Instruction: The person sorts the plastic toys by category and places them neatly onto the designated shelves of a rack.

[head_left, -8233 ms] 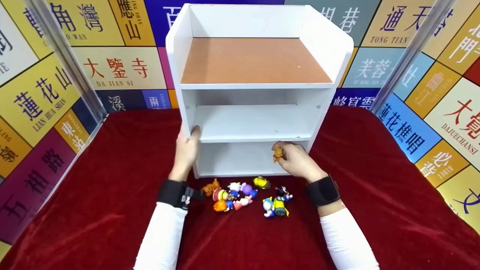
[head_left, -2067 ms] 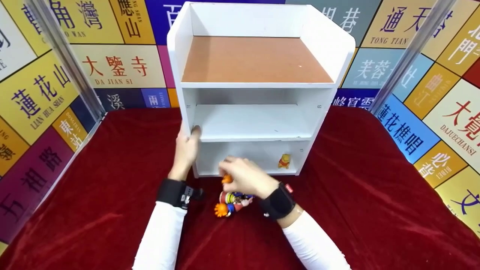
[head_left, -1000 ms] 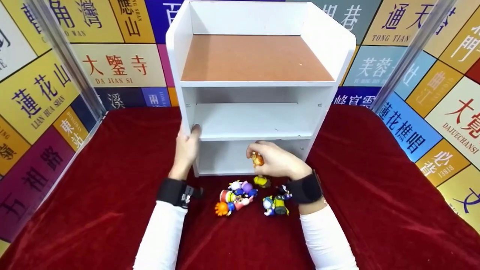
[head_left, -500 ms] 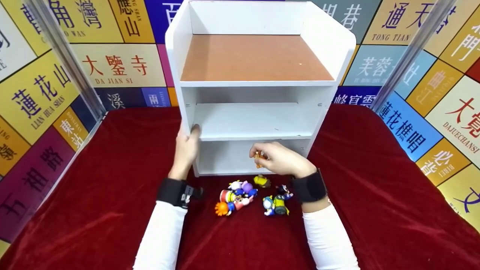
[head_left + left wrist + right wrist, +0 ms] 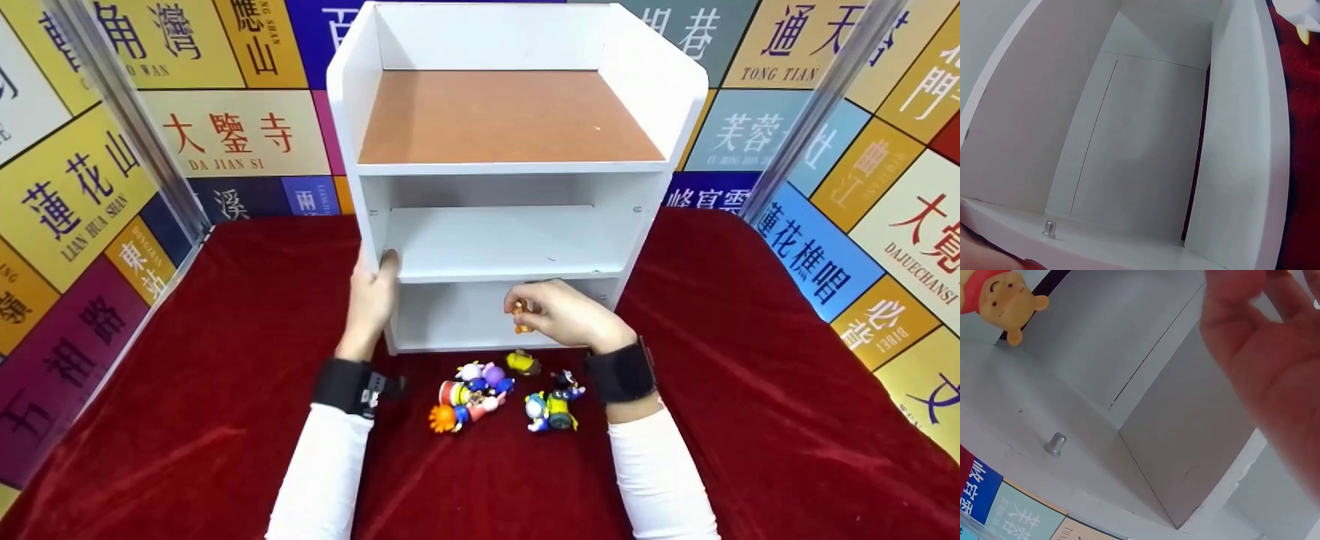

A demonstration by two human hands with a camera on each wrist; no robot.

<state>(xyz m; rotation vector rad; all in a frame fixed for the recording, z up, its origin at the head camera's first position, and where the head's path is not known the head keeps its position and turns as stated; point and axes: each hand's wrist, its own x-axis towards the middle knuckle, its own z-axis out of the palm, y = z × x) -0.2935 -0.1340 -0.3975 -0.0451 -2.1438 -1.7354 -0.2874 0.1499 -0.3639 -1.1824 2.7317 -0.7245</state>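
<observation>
On red cloth (image 5: 247,390) amid lettered panels (image 5: 234,133) stands a white shelf (image 5: 514,169) — left hand (image 5: 373,300) gripping its left edge, right hand (image 5: 574,313) pinching an orange figurine (image 5: 523,318) low in front.

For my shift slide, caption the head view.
Left hand grips a white shelf unit, right hand holds an orange figure at its lowest compartment; toys lie on red cloth.

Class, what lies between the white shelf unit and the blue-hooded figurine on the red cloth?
A yellow-and-olive figurine lies there on the red cloth, just in front of the white shelf unit; the head view shows it.
</observation>
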